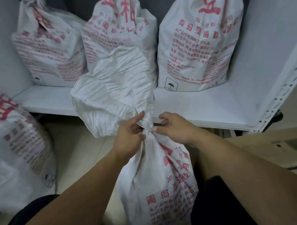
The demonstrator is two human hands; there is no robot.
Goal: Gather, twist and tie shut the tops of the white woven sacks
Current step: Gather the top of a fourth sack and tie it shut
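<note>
- Standing upright on the pale floor [79, 155] between two dark-clad knees: white woven sack [159, 193] with red print, neck gathered and twisted into a tight waist.
- Gripping that twisted neck from the left: left hand [130, 137], fingers curled closed around the fabric, thumb lying up along the twist.
- Pinching the same neck from the right: right hand [174, 128], thumb tip pressed to the twist, other fingers bent and half-open just beside it; whether a cord is held, cannot tell.
- Flaring out above both hands: loose sack top [113, 90], crumpled, plain white, leaning up and to the left.
- Lying at right, beside the right forearm: brown cardboard box [274, 147].
- Slumped at far left on the floor: another printed sack [14, 143], blurred.
- Running behind the held sack: white shelf board [207, 106], with a perforated metal upright [287, 88] at its right end.
- Standing on that shelf, side by side, tops bunched: left shelf sack [47, 49], middle shelf sack [117, 24] partly hidden by the flared top, right shelf sack [201, 43].
</note>
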